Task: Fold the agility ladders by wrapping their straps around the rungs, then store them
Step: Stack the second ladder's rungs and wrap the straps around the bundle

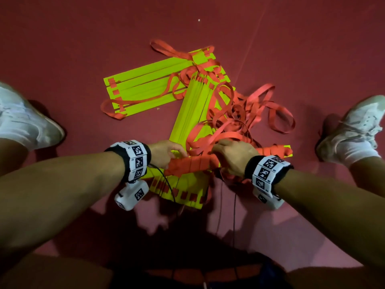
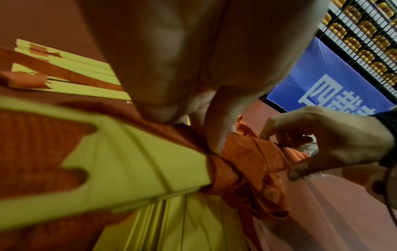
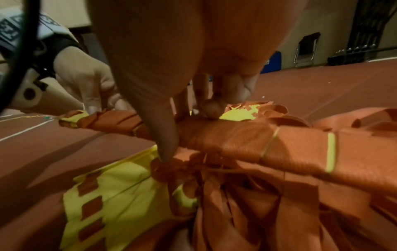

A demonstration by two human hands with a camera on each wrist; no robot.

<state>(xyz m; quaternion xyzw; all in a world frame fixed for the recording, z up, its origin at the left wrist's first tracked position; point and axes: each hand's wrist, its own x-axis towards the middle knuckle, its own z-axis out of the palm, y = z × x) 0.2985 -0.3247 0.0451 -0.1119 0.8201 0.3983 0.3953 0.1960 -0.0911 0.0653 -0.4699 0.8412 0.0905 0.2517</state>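
While squatting over red floor (image 1: 62, 38), head view: wrapped bundle (image 1: 191, 163) lies crosswise on stacked yellow rungs (image 1: 193, 113), near my feet. Left hand (image 1: 166, 152) grips bundle's left end to steady it; right hand (image 1: 233, 157) curls over middle, keeping wraps tight. Loose orange strap (image 1: 260, 113) heaps right.

Left wrist view: thumb (image 2: 217, 129) presses wrap edge, likely stopping slip; other fingers hidden.

Right wrist view: thumb (image 3: 165, 142) pins strap under bundle, fingers (image 3: 211, 108) curled on top.
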